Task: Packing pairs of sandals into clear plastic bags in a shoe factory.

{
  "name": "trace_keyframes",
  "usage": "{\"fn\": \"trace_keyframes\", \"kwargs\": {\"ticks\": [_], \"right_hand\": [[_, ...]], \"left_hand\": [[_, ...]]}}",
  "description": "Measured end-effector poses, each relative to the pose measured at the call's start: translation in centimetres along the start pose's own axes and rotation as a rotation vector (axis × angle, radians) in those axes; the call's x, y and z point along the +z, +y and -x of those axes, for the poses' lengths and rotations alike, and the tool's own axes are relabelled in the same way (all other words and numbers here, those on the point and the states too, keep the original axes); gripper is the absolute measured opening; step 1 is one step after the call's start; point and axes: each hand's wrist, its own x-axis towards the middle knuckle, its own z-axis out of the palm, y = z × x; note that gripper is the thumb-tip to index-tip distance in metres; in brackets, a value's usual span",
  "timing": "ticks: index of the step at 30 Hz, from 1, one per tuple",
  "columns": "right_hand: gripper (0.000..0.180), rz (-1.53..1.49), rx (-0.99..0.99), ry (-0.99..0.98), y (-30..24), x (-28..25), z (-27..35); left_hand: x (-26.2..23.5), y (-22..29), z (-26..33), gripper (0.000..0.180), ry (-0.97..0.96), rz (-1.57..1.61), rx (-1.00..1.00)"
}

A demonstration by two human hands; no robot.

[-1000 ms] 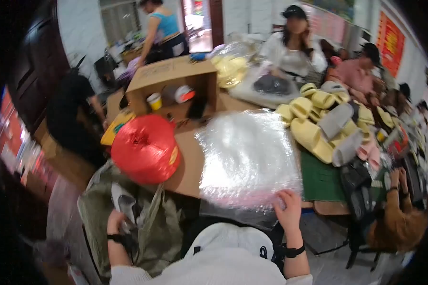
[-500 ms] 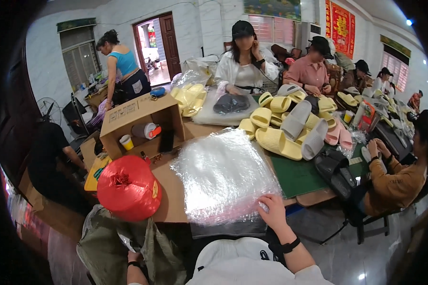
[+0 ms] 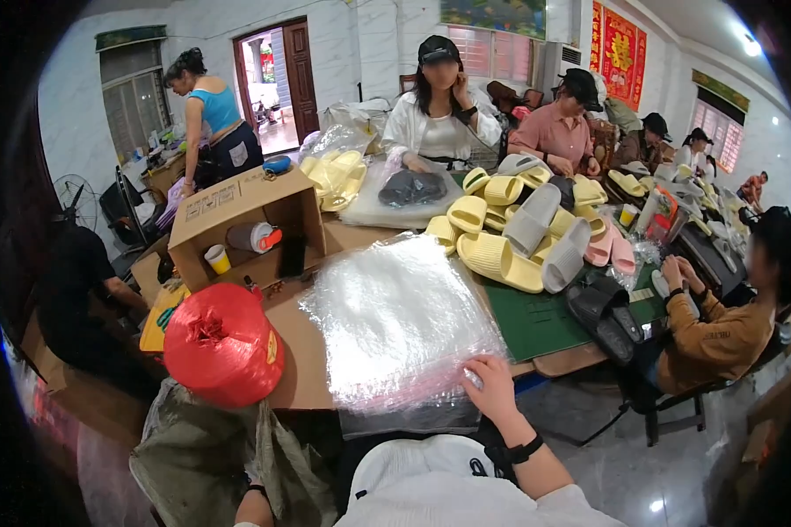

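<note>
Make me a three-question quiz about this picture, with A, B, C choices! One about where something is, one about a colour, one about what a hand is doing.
1. Where is the red bundle?
A. Left of the clear plastic bags
B. On the pile of slippers
C. Inside the cardboard box

2. What colour are most slippers in the pile of slippers?
A. Blue
B. Pale yellow
C. Red

3. What is the right hand doing?
A. Holding a cup
B. Resting on the near edge of the clear plastic bags
C. Hanging far off the table

Answers:
1. A, it sits at the table's near left corner, beside the clear plastic bags.
2. B, pale yellow ones outnumber the grey and pink.
3. B, its fingers lie on the stack's lower right corner.

The left hand is hidden low behind a grey-green sack.
</note>
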Motion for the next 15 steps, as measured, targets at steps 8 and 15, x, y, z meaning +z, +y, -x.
{"fn": "trace_keyframes", "kwargs": {"ticks": [8,15], "right_hand": [[0.030,0.018,-0.007,0.010,0.0,0.2,0.1],[0.026,0.011,0.001,0.025,-0.6,0.1,-0.2]], "left_hand": [[2.2,-0.3,-0.2,0.034,0.143,-0.346,0.176],[-0.8,-0.6,1.0,0.035,0.362,-0.647,0.324]]}}
